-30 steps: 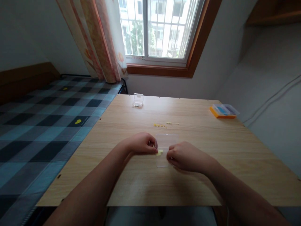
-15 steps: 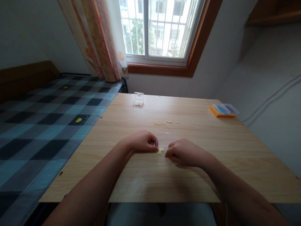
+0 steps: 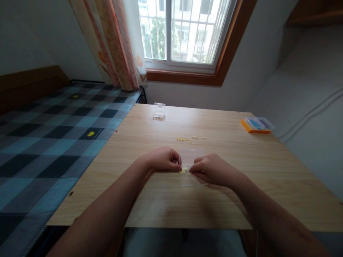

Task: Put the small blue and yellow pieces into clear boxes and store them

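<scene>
A clear plastic plate (image 3: 187, 156) lies flat on the table under both hands. Small pale-yellow pieces (image 3: 183, 170) sit together on it near the middle. My left hand (image 3: 165, 159) is closed at the plate's left edge, fingertips against the yellow pieces; it seems to touch the plate, but what it grips, if anything, is hidden. My right hand (image 3: 212, 168) hovers over the plate's right side with thumb and fingers pinched. A tiny pale bit shows at its fingertips, too small to name. Beyond the plate lies a row of tiny yellow pieces (image 3: 183, 139).
Farther back are a few paler pieces (image 3: 194, 137). An open clear box (image 3: 159, 113) stands at the back left, and an orange box with a clear lid (image 3: 255, 125) at the back right. A bed (image 3: 66, 132) flanks the wooden table (image 3: 150, 200) on the left.
The right hand's fingers have shifted slightly and the pale bit at their tips now shows. The left hand keeps its place at the plate. The whole view has shifted a little.
</scene>
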{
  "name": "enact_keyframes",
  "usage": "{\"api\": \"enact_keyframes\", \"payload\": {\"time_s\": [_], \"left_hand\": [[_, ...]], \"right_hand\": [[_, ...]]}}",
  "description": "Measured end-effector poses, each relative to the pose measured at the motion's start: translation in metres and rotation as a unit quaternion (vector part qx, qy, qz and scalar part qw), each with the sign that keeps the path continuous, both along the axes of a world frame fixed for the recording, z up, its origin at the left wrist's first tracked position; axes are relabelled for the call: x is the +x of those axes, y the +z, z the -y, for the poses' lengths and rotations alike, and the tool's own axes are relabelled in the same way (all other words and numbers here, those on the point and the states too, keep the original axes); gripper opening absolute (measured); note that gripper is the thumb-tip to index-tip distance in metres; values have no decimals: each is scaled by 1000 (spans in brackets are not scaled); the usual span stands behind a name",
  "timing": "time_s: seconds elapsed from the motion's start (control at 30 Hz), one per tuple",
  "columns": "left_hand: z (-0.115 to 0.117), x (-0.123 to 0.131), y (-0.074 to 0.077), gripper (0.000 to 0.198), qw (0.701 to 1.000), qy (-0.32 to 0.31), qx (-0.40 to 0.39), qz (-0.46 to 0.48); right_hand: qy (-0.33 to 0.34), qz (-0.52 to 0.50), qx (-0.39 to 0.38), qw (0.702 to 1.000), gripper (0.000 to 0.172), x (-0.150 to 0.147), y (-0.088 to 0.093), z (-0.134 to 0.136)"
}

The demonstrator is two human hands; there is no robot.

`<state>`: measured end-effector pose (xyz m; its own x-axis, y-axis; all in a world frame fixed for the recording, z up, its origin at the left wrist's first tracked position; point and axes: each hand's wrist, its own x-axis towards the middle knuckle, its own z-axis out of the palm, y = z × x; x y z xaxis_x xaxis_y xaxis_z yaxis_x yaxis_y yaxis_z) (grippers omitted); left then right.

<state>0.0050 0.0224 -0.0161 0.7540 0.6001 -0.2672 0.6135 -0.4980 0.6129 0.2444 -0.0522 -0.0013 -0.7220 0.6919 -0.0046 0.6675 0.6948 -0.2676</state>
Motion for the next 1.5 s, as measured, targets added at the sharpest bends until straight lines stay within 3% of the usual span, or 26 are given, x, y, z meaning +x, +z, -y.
{"api": "enact_keyframes", "payload": {"time_s": [0.3,0.97,1.2,1.27,1.33,1.43,1.5], "left_hand": [[-1,0,-2,27,1000,-6,11,2],[-1,0,-4,28,1000,-7,8,18],[-1,0,-3,29,1000,-14,7,10],[-1,0,-2,30,1000,-11,7,10],[-1,0,-2,29,1000,-5,3,8],[-2,0,-3,27,1000,-1,-5,7],[-3,0,-4,28,1000,-3,-8,9]], "right_hand": [[-34,1,45,998,18,-10,-20,-4],[-23,-22,32,999,19,-10,-16,-1],[-5,-81,84,993,17,-4,-17,-1],[4,-158,146,977,16,0,-15,-1],[-22,-258,244,935,14,6,-13,-4],[-114,-350,363,856,15,19,-17,-19],[-181,-342,380,840,20,30,-29,-35]]}}
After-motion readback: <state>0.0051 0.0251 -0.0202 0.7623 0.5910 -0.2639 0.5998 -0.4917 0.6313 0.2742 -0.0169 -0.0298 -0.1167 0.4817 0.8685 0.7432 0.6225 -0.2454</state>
